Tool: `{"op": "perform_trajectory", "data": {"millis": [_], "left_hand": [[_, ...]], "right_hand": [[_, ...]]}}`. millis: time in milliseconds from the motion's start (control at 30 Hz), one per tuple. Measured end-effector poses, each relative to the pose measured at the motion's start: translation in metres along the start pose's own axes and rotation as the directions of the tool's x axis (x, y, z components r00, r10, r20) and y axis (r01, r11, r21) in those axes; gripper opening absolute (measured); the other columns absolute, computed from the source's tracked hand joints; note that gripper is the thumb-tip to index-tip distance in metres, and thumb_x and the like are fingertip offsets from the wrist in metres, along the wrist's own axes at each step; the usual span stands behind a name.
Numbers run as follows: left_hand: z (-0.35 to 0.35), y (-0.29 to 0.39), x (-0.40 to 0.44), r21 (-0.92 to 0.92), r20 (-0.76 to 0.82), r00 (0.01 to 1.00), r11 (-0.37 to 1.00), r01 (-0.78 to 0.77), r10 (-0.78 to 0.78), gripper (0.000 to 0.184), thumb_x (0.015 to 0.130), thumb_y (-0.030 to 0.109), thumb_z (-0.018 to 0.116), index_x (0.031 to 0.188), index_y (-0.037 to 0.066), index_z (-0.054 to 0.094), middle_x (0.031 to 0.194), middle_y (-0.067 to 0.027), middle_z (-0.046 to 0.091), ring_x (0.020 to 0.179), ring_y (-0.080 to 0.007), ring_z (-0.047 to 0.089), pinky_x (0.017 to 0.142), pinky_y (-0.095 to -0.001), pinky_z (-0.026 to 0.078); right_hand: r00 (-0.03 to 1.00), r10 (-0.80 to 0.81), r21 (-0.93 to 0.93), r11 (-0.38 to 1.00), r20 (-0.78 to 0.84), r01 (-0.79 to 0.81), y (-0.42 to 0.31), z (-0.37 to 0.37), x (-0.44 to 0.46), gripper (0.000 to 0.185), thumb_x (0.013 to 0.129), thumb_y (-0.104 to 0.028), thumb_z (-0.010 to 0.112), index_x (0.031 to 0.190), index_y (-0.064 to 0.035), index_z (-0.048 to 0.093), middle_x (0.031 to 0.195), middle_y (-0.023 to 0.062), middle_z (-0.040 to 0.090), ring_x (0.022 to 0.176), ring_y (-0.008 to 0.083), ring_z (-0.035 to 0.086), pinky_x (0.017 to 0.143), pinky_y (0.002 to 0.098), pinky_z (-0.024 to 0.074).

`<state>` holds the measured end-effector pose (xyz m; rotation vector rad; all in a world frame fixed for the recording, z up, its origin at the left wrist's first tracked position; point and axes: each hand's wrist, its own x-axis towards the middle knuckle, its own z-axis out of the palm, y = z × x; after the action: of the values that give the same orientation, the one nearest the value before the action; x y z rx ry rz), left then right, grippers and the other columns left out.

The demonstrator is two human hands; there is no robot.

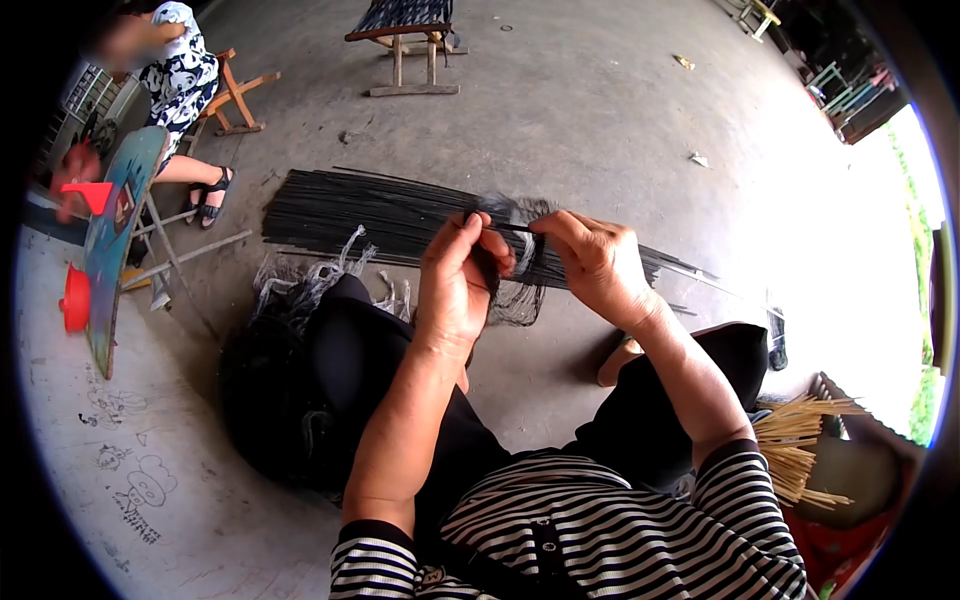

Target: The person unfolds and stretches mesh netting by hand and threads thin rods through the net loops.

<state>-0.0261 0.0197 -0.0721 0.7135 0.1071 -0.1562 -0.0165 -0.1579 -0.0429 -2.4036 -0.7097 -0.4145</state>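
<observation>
Both hands are raised close together in front of the body. My left hand (460, 275) has its thumb and index finger pinched on a thin black strand (512, 227), its other fingers curled. The fingers of my right hand (597, 262) are closed on the strand's other side. Below and behind the hands, a long bundle of thin black rods (345, 212) lies across, with a pale tie and loose dark threads near its middle. Grey-white fringe (330, 275) hangs near my left knee.
At the upper left a person (180, 80) sits beside a folding table (125, 240) with red objects. A wooden stool (415, 60) stands ahead. Pale sticks (795, 445) are at the lower right, and a drawn-on wall (130, 460) at the left.
</observation>
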Motion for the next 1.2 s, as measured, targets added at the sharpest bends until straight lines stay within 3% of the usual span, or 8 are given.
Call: {"op": "perform_trajectory", "data": {"millis": [200,300,367,500,600,800,967,1200], "left_hand": [[0.008,-0.013,-0.006,0.044,0.109,0.979,0.984,0.171,-0.175,0.01,0.089,0.018,0.057,0.086,0.008,0.059,0.075,-0.0028,0.06,0.074,-0.017,0.06,0.069,-0.031,0.047],[0.006,-0.013,-0.005,0.017,0.166,0.974,0.988,0.155,-0.155,0.007,0.082,0.003,0.059,0.083,0.009,0.056,0.083,-0.0047,0.06,0.082,-0.0197,0.06,0.075,-0.0313,0.047],[-0.014,-0.003,0.004,0.129,0.199,0.978,0.991,0.045,-0.07,0.018,0.074,-0.006,0.059,0.078,0.01,0.052,0.084,-0.0054,0.058,0.084,-0.0211,0.058,0.075,-0.0317,0.047],[-0.076,0.046,0.017,0.263,-0.188,0.955,0.949,-0.176,0.229,0.025,0.073,-0.013,0.057,0.072,0.011,0.05,0.081,-0.0034,0.058,0.084,-0.0209,0.06,0.071,-0.0304,0.048],[-0.089,0.022,0.019,-0.125,-0.058,0.998,0.992,-0.033,0.026,0.018,0.077,-0.009,0.058,0.078,0.008,0.058,0.088,-0.0068,0.063,0.087,-0.0227,0.061,0.074,-0.0318,0.05],[-0.051,-0.025,0.006,-0.003,0.127,0.951,0.958,0.286,-0.283,0.027,0.087,0.017,0.063,0.112,0.006,0.061,0.109,-0.0091,0.065,0.101,-0.021,0.059,0.086,-0.0318,0.042],[-0.042,-0.018,0.013,0.192,0.06,0.989,0.974,0.122,-0.136,0.014,0.082,0.018,0.068,0.084,0.005,0.063,0.073,-0.0037,0.063,0.069,-0.0114,0.058,0.063,-0.0222,0.043],[-0.02,-0.003,0.011,0.114,0.076,0.996,0.993,0.036,-0.045,0.011,0.09,0.018,0.061,0.089,0.008,0.063,0.082,-0.0061,0.065,0.076,-0.0171,0.063,0.067,-0.0286,0.049]], "right_hand": [[0.973,0.225,0.359,0.904,0.058,-0.231,-0.016,0.001,0.006,0.023,0.086,0.0,0.055,0.107,-0.0087,0.058,0.073,0.0094,0.062,0.064,0.0208,0.064,0.058,0.0318,0.0502],[0.988,0.151,0.53,0.839,-0.003,-0.127,0.002,0.003,-0.001,0.025,0.088,-0.001,0.055,0.111,-0.0087,0.062,0.08,0.0073,0.064,0.07,0.0119,0.061,0.064,0.0268,0.0504],[0.923,0.354,0.848,0.435,0.149,-0.303,0.018,-0.018,-0.007,0.024,0.091,-0.002,0.054,0.11,-0.0083,0.066,0.09,0.0002,0.064,0.078,0.0086,0.058,0.07,0.0255,0.0503],[0.934,0.348,0.619,0.717,0.081,-0.321,0.083,-0.048,-0.026,0.026,0.089,0.003,0.053,0.107,-0.0084,0.068,0.089,0.0001,0.066,0.068,0.0062,0.051,0.068,0.0208,0.0466],[0.942,0.312,0.559,0.763,0.122,-0.324,0.076,-0.043,-0.026,0.025,0.09,0.0,0.053,0.109,-0.0092,0.066,0.089,0.0001,0.066,0.074,0.0078,0.058,0.072,0.0226,0.0481],[0.954,0.257,0.435,0.849,0.154,-0.299,0.024,-0.034,-0.011,0.031,0.085,0.001,0.058,0.113,-0.0104,0.064,0.097,0.0083,0.068,0.083,0.0156,0.066,0.077,0.0284,0.0532],[0.997,-0.029,0.136,0.99,0.071,0.019,0.017,-0.029,-0.008,0.051,0.076,0.01,0.059,0.12,-0.0141,0.059,0.083,0.0074,0.063,0.076,0.0209,0.066,0.065,0.0301,0.056],[0.988,-0.107,-0.157,0.98,0.115,0.125,0.017,-0.019,-0.02,0.036,0.078,0.008,0.059,0.109,-0.0097,0.062,0.076,0.0072,0.063,0.065,0.0225,0.063,0.056,0.0322,0.0515]]}}
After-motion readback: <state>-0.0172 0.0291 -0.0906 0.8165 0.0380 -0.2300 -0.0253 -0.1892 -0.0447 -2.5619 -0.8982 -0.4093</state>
